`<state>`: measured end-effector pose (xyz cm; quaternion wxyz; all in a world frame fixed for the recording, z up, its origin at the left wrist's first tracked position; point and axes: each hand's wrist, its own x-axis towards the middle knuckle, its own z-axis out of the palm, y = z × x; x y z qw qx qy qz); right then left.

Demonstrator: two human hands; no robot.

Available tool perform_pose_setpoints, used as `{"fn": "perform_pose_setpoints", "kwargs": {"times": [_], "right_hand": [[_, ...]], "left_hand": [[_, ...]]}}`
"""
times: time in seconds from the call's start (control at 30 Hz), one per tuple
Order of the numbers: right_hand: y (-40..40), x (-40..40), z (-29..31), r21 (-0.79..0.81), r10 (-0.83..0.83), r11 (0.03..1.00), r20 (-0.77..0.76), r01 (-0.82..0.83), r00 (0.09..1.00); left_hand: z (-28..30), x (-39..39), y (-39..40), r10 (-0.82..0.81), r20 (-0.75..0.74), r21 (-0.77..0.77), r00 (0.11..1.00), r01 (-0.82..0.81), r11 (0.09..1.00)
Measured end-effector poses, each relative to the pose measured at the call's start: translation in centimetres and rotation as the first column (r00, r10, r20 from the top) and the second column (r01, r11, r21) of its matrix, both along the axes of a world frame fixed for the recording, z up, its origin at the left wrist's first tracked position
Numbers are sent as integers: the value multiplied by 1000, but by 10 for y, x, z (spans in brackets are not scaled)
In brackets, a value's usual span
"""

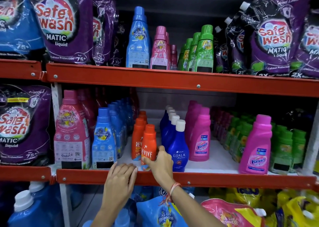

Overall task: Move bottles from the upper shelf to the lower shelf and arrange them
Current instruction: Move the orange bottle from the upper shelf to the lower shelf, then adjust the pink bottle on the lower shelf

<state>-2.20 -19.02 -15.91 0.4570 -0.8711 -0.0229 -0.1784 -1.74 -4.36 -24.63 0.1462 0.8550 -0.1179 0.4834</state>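
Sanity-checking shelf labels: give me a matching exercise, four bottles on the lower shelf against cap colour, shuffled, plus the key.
Bottles:
1. Revive bottle held in the right hand
2. Ujala bottle
3. front Vanish bottle
4. front small Comfort bottle

Cap colours:
A. white
B. light blue
C. orange-red
D. pink

Pairs: 1-C, 2-A, 3-D, 4-B

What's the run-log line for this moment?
right hand: gripping orange Revive bottle | left hand: resting open on lower shelf edge | bottle: upright, front of row
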Motion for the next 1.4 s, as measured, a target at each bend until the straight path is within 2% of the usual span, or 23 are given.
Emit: {"fn": "perform_pose_setpoints", "kwargs": {"times": [0.2, 0.33, 0.43, 0.57, 0.7, 0.8, 0.87, 0.97, 1.1, 1.23, 1.4], "right_hand": [[-20, -5, 0, -43, 91, 995, 19, -90, 996], [-53, -25, 3, 9, 41, 999, 201, -44, 979], [-91, -39, 2, 104, -96, 992, 324, 65, 941], [-146, -42, -8, 227, -330, 939, 400, 257, 855], [-191, -32, -17, 280, -572, 820, 424, 499, 702], [-210, -24, -15, 328, -707, 707, 340, 627, 619], [-219, -17, -16, 314, -731, 683, 270, 660, 627], [-232, -8, -18, 247, -712, 702, 207, 668, 671], [-242, -1, -19, 263, -737, 675, 188, 689, 650], [-228, 8, -19, 260, -688, 724, 197, 640, 698], [-203, 1, -24, 182, -566, 825, 249, 536, 786]], "left_hand": [[0, -3, -1, 7, -27, 1, 1000, -7, 1000], [0, -3, -4, 9, -42, -18, 999, -10, 1000], [1, -4, -7, 16, -35, -33, 999, -17, 999], [1, -2, -8, 21, -23, -62, 1000, -22, 998], [0, -1, -9, 49, -1, -25, 999, -49, 999], [1, -3, -6, 73, 10, -12, 997, -73, 997], [3, -4, -3, 86, 14, -10, 996, -86, 996], [6, -3, -4, 94, 24, -10, 995, -93, 996], [7, -5, -7, 76, 32, -5, 997, -76, 997], [1, -6, 1, 76, 35, 7, 996, -77, 997], [2, -5, -1, 53, 21, 20, 998, -53, 998]]}}
